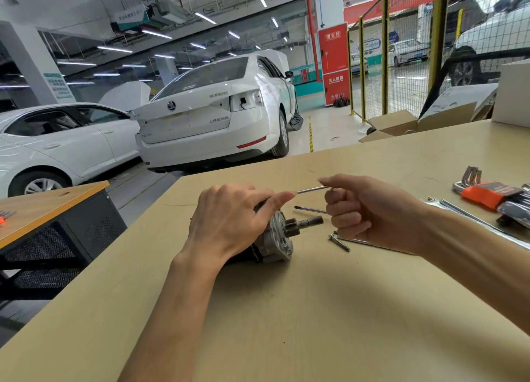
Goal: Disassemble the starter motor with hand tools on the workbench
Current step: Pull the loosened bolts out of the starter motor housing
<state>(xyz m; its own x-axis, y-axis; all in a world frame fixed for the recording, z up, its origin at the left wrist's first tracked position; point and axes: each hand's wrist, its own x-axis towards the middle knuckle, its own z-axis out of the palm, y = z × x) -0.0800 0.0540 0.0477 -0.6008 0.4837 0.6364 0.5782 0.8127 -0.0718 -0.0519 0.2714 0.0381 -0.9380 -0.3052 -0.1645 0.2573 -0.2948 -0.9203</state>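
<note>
My left hand (229,218) lies spread over the starter motor (272,238), which rests on its side near the middle of the tan bench (286,310), its pinion shaft (308,222) pointing right toward my other hand. The fingers of that left hand lie loosely together over the housing, pressing on it rather than wrapped round it, and they hide most of the motor's dark body from me.

My right hand (361,209) is curled into a fist just right of the shaft, thumb and forefinger pinched on a long thin steel bolt (311,189) that runs level back toward my left fingertips. Whether its far end still sits in the motor I cannot tell; my left forefinger covers that spot.

A screwdriver tip (308,209) shows between the two hands, its handle lost behind my right fist. A loose bolt (339,242) lies on the bench just below the fist, beside another rod (358,240) partly under my wrist.

At the bench's right edge sit a set of hex keys in an orange holder (487,194) and flat wrenches (459,211), well apart from the motor. Open cardboard boxes (401,123) stand at the far corner. Beyond the bench, two white cars (215,115) stand parked on the workshop floor, with a red fire cabinet (334,63) and yellow mesh fencing (401,52) behind them.
</note>
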